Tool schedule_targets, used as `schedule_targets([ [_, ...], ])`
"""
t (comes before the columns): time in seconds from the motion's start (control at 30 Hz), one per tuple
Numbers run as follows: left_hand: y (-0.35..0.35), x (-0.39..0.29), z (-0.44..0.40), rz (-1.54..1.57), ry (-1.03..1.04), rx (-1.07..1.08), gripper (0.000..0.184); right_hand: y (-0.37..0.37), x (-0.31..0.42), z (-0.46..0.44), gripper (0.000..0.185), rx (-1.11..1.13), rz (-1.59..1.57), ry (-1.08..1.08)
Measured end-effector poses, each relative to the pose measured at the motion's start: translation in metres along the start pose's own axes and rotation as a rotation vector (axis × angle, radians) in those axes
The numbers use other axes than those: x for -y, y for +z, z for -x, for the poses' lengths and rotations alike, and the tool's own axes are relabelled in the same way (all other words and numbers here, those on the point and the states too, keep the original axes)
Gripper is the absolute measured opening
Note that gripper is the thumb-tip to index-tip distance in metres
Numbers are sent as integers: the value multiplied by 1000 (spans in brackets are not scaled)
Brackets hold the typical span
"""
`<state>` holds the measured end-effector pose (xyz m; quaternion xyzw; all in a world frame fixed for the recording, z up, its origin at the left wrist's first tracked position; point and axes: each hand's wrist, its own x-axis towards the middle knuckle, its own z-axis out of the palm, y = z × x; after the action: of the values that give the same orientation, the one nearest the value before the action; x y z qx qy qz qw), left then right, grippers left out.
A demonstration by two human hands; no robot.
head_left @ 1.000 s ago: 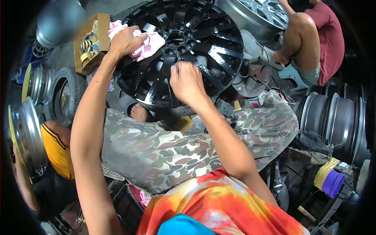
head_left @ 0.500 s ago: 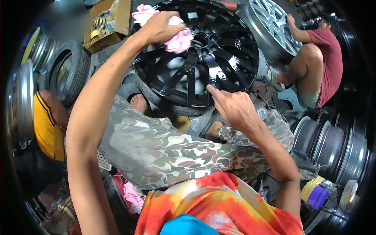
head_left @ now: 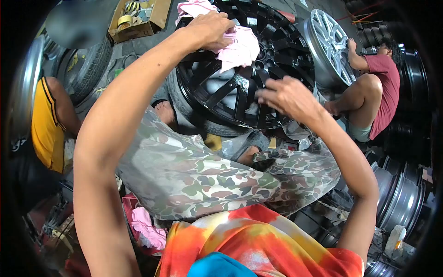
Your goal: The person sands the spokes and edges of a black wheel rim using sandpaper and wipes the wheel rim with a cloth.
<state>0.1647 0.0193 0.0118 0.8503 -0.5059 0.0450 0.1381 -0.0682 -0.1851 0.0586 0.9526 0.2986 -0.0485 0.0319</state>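
Note:
A glossy black multi-spoke wheel rim point(head_left: 241, 94) lies face up before my knees, on top of another grey wheel or tyre. On its upper left part, my left hand point(head_left: 210, 30) has its fingers closed on a crumpled pink cloth point(head_left: 240, 48), which spreads over the spokes close to the hub. My right hand point(head_left: 293, 99) hovers over the lower right spokes with loosely bent fingers apart and nothing visible in them. Its fingertips are slightly blurred, and whether they touch the rim I cannot make out.
At the right a person in a maroon shirt point(head_left: 385, 83) sits by a silver wheel rim point(head_left: 314, 51). A cardboard box point(head_left: 138, 30) with tape rolls and a tyre point(head_left: 92, 69) stand upper left. More rims point(head_left: 399, 194) stand lower right; another pink cloth point(head_left: 147, 228) lies lower left.
My left hand has moved the pink cloth towards the hub. My right hand has shifted, its pointing finger no longer at the rim's lower edge. The view has turned slightly.

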Motion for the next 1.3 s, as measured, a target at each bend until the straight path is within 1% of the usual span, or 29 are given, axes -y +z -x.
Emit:
schedule_targets([
  [0.03, 3, 2, -1, -1, 0, -1, 50, -2, -12, -9, 20, -13, 31, 8],
  [0.07, 5, 4, -2, 4, -6, -3, 49, -4, -25, -22, 19, 49, -3, 96],
  [0.1, 6, 7, -3, 8, -13, -5, 47, 5, -40, -31, 20, -2, -19, 87],
  [0.17, 2, 6, -1, 10, -9, -9, 45, 13, -47, -38, 22, -25, -49, 33],
  [0.23, 1, 4, 5, 26, -23, -14, 44, 5, -29, -26, 22, 70, -74, 12],
  [0.27, -3, 4, 5, 29, -20, -26, 42, 4, -16, -14, 23, 69, -124, -25],
  [0.3, -6, 3, 5, 30, -14, -37, 40, -3, -2, -7, 23, 151, -127, 40],
  [0.33, -9, -1, 7, 27, -30, -64, 35, -9, -2, -6, 24, 147, -119, 19],
  [0.37, -10, -1, 7, 25, -27, -62, 35, -12, -2, -5, 26, 140, -113, 1],
  [0.43, -11, 0, 7, 240, 28, -102, 32, -7, -23, -15, 26, 47, -55, 35],
  [0.5, -11, -2, 9, 207, 25, -99, 34, -1, -33, -27, 27, -7, -41, 65],
  [0.57, -11, -4, 11, 203, 36, -176, 36, 0, -22, -21, 28, 59, -136, 36],
  [0.6, -10, -4, 13, 160, 89, -241, 36, -6, -2, -15, 28, 123, -188, 54],
  [0.63, -13, -6, 14, 164, 84, -243, 36, -2, 13, -4, 28, 78, -198, -9],
  [0.7, -21, -12, 12, 168, 144, -256, 33, -21, 40, 7, 28, 120, -263, -27],
  [0.73, -19, -16, 11, 168, 151, -254, 33, -27, 37, 4, 27, 180, -267, -8],
  [0.77, -19, -21, 10, 187, 170, -247, 30, -23, 25, 4, 26, 153, -203, -30],
  [0.83, -20, -29, 10, 203, 193, -242, 28, -10, -8, -6, 24, -9, -97, 17],
  [0.87, -22, -35, 12, 163, 211, -195, 28, -6, -20, -10, 22, -66, -15, 52],
  [0.9, -25, -40, 15, 122, 226, -149, 28, -6, -20, -13, 23, -45, -3, 70],
  [0.97, -22, -46, 23, 218, 292, -123, 22, 0, 5, -6, 23, -3, -112, 80],
  [1.0, -22, -52, 26, 243, 317, -75, 21, 5, 23, 5, 24, -80, -169, 55],
  [1.03, -22, -58, 28, 265, 346, -27, 20, 3, 42, 15, 24, 14, -235, 80],
  [1.07, -17, -65, 32, 268, 382, -28, 19, 3, 59, 24, 24, 21, -226, 100],
  [1.1, -14, -74, 35, 292, 379, 44, 20, 6, 76, 33, 24, -19, -239, 195],
  [1.17, -9, -85, 44, 199, 508, 85, 21, 16, 96, 35, 25, -101, -237, 347],
  [1.23, 1, -93, 50, 230, 539, 118, 24, 32, 106, 22, 27, -152, -337, 552],
  [1.27, 5, -96, 53, 192, 542, 160, 25, 37, 107, 19, 28, -183, -409, 613],
  [1.3, 9, -97, 55, 164, 588, 137, 22, 38, 109, 19, 28, -190, -416, 619],
])
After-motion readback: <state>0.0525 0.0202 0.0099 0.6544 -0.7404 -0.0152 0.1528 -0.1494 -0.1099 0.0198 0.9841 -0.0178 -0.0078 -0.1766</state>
